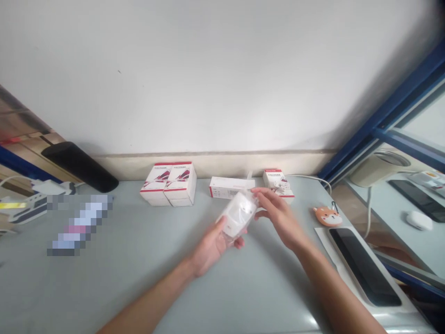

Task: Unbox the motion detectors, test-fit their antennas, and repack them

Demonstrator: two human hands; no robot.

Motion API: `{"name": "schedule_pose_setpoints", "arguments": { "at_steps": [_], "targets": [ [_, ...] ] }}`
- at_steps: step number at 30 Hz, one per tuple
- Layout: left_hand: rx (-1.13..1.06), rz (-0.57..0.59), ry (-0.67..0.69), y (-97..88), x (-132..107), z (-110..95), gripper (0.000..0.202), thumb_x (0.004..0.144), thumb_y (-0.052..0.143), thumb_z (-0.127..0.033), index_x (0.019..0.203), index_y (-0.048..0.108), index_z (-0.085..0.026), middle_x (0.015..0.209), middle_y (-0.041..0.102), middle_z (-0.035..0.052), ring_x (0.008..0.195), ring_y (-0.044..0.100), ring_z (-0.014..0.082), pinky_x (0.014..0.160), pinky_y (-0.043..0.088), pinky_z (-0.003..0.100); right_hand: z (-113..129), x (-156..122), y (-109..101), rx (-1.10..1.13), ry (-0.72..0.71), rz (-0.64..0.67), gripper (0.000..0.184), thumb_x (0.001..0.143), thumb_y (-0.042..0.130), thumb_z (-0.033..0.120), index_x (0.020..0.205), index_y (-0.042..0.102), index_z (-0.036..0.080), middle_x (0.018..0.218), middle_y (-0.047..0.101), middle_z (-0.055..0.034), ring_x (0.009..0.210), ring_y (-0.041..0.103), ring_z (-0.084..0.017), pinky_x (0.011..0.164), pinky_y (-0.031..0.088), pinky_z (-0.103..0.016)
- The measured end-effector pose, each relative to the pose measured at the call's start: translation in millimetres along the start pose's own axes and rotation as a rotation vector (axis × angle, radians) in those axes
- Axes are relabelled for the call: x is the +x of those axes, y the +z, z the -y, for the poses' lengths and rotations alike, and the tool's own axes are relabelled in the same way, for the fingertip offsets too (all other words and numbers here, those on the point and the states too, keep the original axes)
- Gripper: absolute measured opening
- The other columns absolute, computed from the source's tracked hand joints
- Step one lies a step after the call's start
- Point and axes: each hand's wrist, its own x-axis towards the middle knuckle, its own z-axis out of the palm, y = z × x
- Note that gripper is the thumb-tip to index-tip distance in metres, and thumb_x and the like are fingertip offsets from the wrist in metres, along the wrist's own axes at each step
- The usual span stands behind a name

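Note:
A white plastic device (240,212) in a clear plastic bag is held above the middle of the table. My left hand (212,246) grips its lower end, thumb on top and fingers underneath. At the upper end, my right hand (276,211) pinches the edge of the clear bag (255,195) between thumb and fingers. Just behind the device lies a white box (227,185) on its side, with a red edge and small print. What the device is cannot be made out.
Two white-and-red boxes (169,185) stand side by side near the wall, and a similar box (276,181) is right of centre. An orange animal-faced case (327,216) and a dark-screened device (365,266) lie right. Left are a black cylinder (81,167) and a power strip (31,208).

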Motion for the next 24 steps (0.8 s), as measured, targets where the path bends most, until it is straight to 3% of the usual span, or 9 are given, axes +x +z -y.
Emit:
{"name": "schedule_pose_setpoints", "arguments": {
  "at_steps": [2,5,11,16,18,22,24],
  "targets": [
    [-0.117,0.014,-0.064,-4.2,-0.7,0.1,0.058,0.104,0.049,-0.061,0.129,0.068,-0.012,0.106,0.076,0.0152,0.085,0.072,0.0216,0.084,0.052,0.037,4.0,-3.0,0.1,-0.125,-0.072,0.077,0.03,0.099,0.063,0.053,0.108,0.071,0.025,0.098,0.071,-0.0038,0.084,0.062,-0.018,0.074,0.053,-0.032],
    [-0.236,0.023,-0.103,-4.7,-1.3,1.3,0.052,0.103,0.053,-0.054,0.13,0.069,-0.012,0.107,0.077,0.0159,0.084,0.072,0.0221,0.08,0.052,0.035,7.3,-5.1,-3.3,-0.211,-0.15,0.092,0.026,0.099,0.067,0.048,0.094,0.07,0.023,0.087,0.068,-0.0016,0.076,0.058,-0.016,0.073,0.049,-0.031],
    [-0.322,0.18,-0.185,-0.2,0.3,3.8,0.063,0.101,0.049,-0.063,0.132,0.07,-0.011,0.12,0.073,0.0189,0.089,0.074,0.027,0.076,0.055,0.036,9.1,-10.3,-14.7,-0.184,-0.322,-0.138,0.021,0.096,0.072,0.044,0.089,0.071,0.024,0.079,0.063,-0.0015,0.069,0.054,-0.016,0.062,0.046,-0.03],
    [-0.288,0.119,-0.17,-1.2,2.9,4.6,0.054,0.103,0.052,-0.055,0.128,0.071,-0.011,0.112,0.074,0.0175,0.084,0.074,0.0243,0.077,0.055,0.036,7.3,-9.8,-25.0,-0.138,-0.421,-0.274,0.018,0.093,0.076,0.041,0.088,0.071,0.025,0.075,0.062,-0.0012,0.064,0.053,-0.016,0.058,0.044,-0.032],
    [-0.29,0.056,-0.171,-0.5,3.1,2.6,0.048,0.102,0.056,-0.05,0.122,0.072,-0.011,0.106,0.074,0.0153,0.08,0.073,0.0233,0.075,0.054,0.035,8.0,-6.1,-27.0,-0.105,-0.461,-0.377,0.019,0.092,0.077,0.043,0.089,0.071,0.025,0.076,0.061,-0.0009,0.063,0.053,-0.016,0.058,0.043,-0.032],
    [-0.31,-0.066,-0.165,1.1,0.9,-3.5,0.04,0.098,0.059,-0.042,0.12,0.069,-0.01,0.107,0.073,0.0148,0.084,0.075,0.0269,0.077,0.053,0.038,12.4,0.9,-38.1,-0.055,-0.56,-0.788,0.019,0.093,0.075,0.045,0.093,0.068,0.027,0.073,0.057,0.0017,0.059,0.05,-0.016,0.059,0.042,-0.033],
    [-0.351,-0.093,-0.121,0.7,-0.7,-5.7,0.038,0.095,0.057,-0.037,0.122,0.067,-0.011,0.113,0.074,0.0164,0.089,0.075,0.0296,0.079,0.053,0.041,12.5,2.4,-49.8,-0.116,-0.538,-0.889,0.021,0.093,0.074,0.048,0.095,0.068,0.028,0.07,0.053,0.003,0.058,0.046,-0.016,0.057,0.037,-0.032]
  ]
}}
